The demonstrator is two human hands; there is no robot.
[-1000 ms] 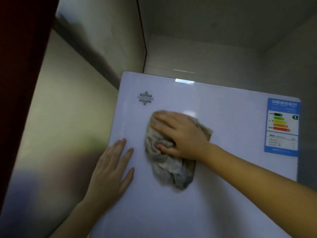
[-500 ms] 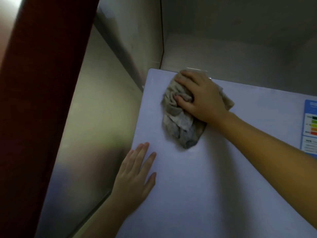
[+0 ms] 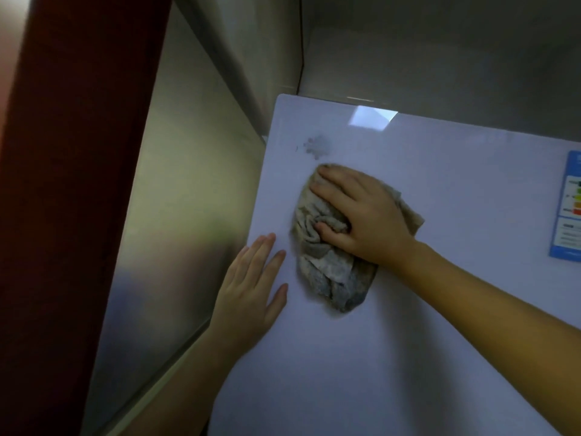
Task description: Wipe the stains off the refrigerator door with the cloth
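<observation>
Overhead, white glossy refrigerator door (image 3: 440,278) in grey alcove; right hand (image 3: 361,215) gripping cloth (image 3: 330,272); left hand (image 3: 251,287) flat, fingers spread.

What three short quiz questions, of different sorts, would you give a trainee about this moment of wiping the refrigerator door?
1. True or false: the left hand holds the cloth.
2. Which lies nearest the right edge of the refrigerator door? A) the energy label B) the logo C) the cloth
3. Fill in: the right hand presses the cloth just ____ the logo.

Key: 1 false; 2 A; 3 below.
</observation>
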